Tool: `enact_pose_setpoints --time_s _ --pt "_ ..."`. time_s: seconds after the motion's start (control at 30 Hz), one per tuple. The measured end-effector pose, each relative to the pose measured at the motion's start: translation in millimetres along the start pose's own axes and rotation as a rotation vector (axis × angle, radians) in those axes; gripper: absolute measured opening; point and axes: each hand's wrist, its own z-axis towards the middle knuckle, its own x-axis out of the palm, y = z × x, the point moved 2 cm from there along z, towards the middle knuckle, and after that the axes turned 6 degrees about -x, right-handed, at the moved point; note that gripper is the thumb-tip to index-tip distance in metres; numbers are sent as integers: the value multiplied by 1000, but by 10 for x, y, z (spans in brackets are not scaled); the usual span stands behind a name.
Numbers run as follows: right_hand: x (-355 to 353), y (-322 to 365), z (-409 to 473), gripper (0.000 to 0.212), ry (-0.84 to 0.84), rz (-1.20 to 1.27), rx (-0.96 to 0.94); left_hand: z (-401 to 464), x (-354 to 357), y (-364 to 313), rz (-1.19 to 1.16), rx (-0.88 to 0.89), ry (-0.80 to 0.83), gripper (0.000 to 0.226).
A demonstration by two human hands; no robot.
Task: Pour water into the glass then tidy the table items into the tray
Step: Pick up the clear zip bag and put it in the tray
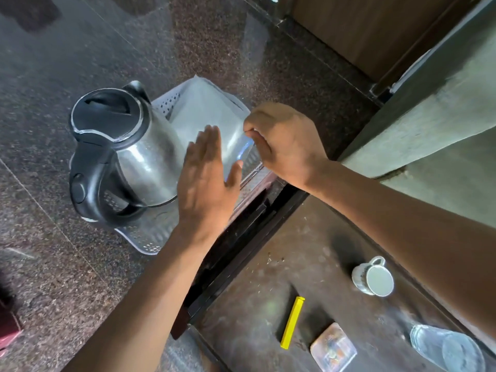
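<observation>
The bench [268,277] carries a mug [373,276], a yellow stick [292,322], a packet [332,347] and the glass [448,347] at its near right edge. Beyond its far edge the tray [150,237] holds a kettle [126,151]. Hands — left hand [209,178] flat, fingers straight; right hand [284,140] pinches a clear sheet [206,111] over the tray.

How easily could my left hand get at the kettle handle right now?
Probably easily. The left hand is open beside the kettle in the tray, and nothing lies between it and the black handle.
</observation>
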Motion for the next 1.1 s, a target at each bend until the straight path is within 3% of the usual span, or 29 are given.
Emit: enact_pose_setpoints --time_s 0.13,0.23,0.4,0.67,0.73,0.87,1.0,1.1 --pt "147 -80 -17 10 27 124 162 13 -38 31 68 -44 26 73" --pt "292 -159 -21 28 0 223 347 -91 -16 68 95 -2 50 72" --pt "507 -273 -41 41 22 157 542 -142 13 136 42 15 75 74" --pt "594 -296 -34 7 -32 130 572 -193 279 281 113 24 301 88" --pt "584 -250 2 12 -69 157 560 -219 352 316 168 22 333 86" --pt "602 -274 66 44 -15 129 672 -240 426 355 251 18 343 79" --pt "656 -306 75 14 3 87 697 -191 452 403 252 -22 329 76" --pt "665 -301 42 9 -48 118 673 -151 461 434 229 -70 372 80"
